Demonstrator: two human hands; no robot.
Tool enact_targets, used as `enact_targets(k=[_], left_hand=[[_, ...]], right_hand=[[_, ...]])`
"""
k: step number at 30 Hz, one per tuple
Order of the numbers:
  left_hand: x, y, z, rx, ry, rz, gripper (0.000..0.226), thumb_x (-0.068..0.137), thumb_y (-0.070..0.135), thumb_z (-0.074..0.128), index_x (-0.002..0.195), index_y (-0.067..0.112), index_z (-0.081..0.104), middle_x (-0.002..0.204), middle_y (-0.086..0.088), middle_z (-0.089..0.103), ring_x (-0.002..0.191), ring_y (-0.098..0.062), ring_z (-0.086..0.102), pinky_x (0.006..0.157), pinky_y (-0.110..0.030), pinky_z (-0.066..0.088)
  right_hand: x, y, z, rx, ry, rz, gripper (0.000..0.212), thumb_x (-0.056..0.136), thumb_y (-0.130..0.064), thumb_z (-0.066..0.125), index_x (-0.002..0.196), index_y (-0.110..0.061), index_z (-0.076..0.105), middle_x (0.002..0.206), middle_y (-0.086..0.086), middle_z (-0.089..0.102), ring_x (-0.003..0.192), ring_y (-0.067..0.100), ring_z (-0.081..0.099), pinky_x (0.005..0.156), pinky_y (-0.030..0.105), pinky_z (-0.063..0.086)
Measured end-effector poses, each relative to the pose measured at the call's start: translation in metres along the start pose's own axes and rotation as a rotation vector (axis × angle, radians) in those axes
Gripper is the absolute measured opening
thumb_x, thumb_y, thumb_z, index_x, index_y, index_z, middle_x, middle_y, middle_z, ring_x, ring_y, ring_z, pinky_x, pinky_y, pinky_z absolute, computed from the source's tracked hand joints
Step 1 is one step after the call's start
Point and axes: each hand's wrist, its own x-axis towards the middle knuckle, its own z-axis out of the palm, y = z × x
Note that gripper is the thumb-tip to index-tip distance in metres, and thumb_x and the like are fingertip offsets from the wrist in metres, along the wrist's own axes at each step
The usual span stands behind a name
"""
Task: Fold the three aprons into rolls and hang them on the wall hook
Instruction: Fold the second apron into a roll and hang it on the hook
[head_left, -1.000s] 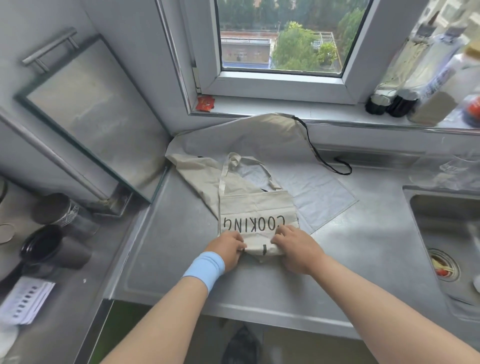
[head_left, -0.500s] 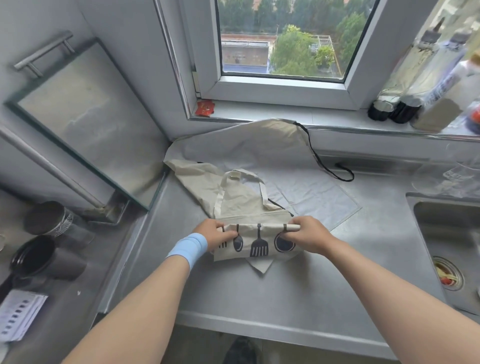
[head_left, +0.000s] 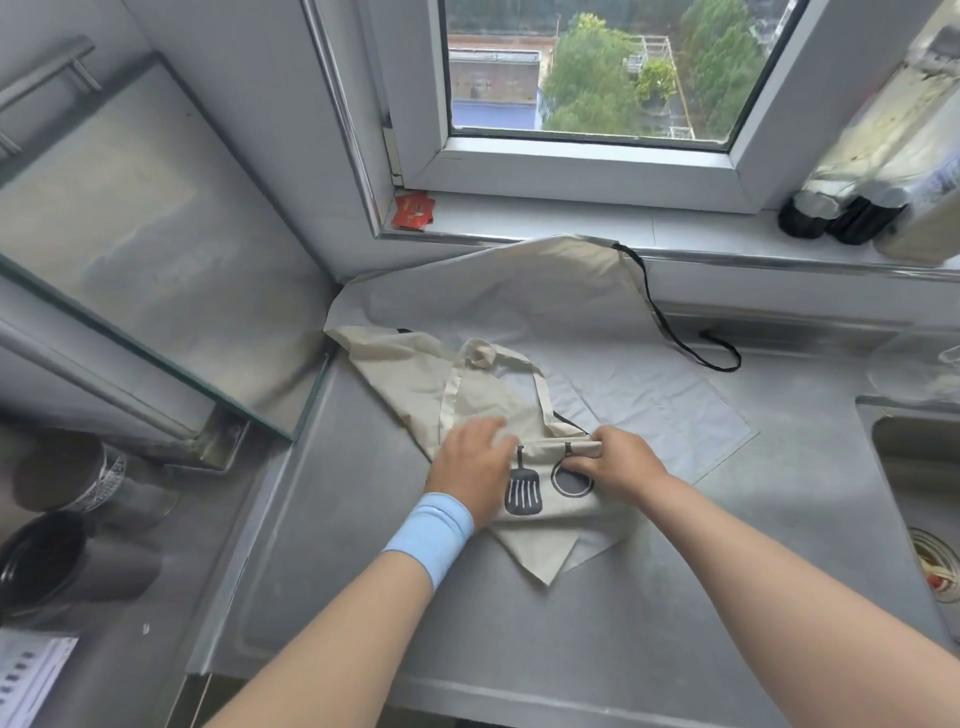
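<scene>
A beige apron (head_left: 540, 512) printed with black utensils lies partly rolled on the steel counter (head_left: 649, 623), its neck loop (head_left: 493, 358) stretched away from me. My left hand (head_left: 475, 467), blue wristband on the wrist, presses flat on the roll's left part. My right hand (head_left: 615, 467) grips the roll's right end with curled fingers. Beneath it lie a pale grey apron (head_left: 649, 410) spread flat and another beige apron (head_left: 530, 280) with a black strap (head_left: 670, 332) reaching up the back wall. No wall hook is in view.
A sink (head_left: 914, 467) with a drain lies at the right. Dark bottles (head_left: 841, 218) and a red packet (head_left: 413, 210) sit on the window sill. Metal cups (head_left: 67, 566) stand at the left below a glass-fronted cabinet door (head_left: 156, 270).
The apron was rolled away from me: the "COOKING" lettering went under and the utensil print came up. My left hand then opened flat on the roll and shifted right.
</scene>
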Motion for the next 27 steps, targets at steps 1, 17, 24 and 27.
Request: enact_targets(k=[1, 17, 24, 27], left_hand=[[0.001, 0.005, 0.007, -0.024, -0.049, 0.094, 0.026, 0.070, 0.022, 0.062, 0.095, 0.021, 0.067, 0.113, -0.006, 0.063, 0.099, -0.030, 0.062, 0.089, -0.037, 0.037], [-0.013, 0.004, 0.038, 0.044, -0.492, -0.070, 0.063, 0.100, 0.047, 0.016, 0.154, 0.025, -0.007, 0.160, 0.001, -0.019, 0.148, -0.018, -0.016, 0.120, -0.043, -0.008], [-0.028, -0.017, 0.024, 0.027, -0.511, -0.156, 0.071, 0.089, 0.043, -0.006, 0.154, 0.016, -0.004, 0.161, -0.002, -0.015, 0.148, -0.019, -0.016, 0.116, -0.032, -0.014], [-0.023, -0.014, 0.015, 0.156, -0.481, -0.126, 0.061, 0.100, 0.031, 0.038, 0.153, 0.011, 0.017, 0.162, -0.007, -0.001, 0.149, -0.025, -0.002, 0.119, -0.042, -0.001]], right_hand=[[0.003, 0.000, -0.001, 0.012, 0.002, 0.007, 0.045, 0.072, -0.058, 0.075, 0.093, -0.020, 0.059, 0.095, 0.000, 0.066, 0.095, 0.022, 0.062, 0.071, 0.030, 0.042], [-0.021, 0.011, 0.049, -0.450, -0.017, -0.537, 0.075, 0.087, -0.064, 0.007, 0.154, -0.032, 0.002, 0.159, -0.004, -0.015, 0.147, 0.014, -0.015, 0.122, 0.043, -0.002], [-0.025, 0.011, 0.033, -0.536, -0.099, -0.536, 0.078, 0.084, -0.065, -0.001, 0.154, -0.032, -0.009, 0.157, -0.003, -0.026, 0.148, 0.016, -0.019, 0.121, 0.036, -0.009], [-0.030, 0.008, 0.031, -0.559, 0.017, -0.609, 0.068, 0.093, -0.049, 0.036, 0.155, -0.029, 0.015, 0.164, 0.010, 0.002, 0.150, 0.028, 0.006, 0.119, 0.045, 0.014]])
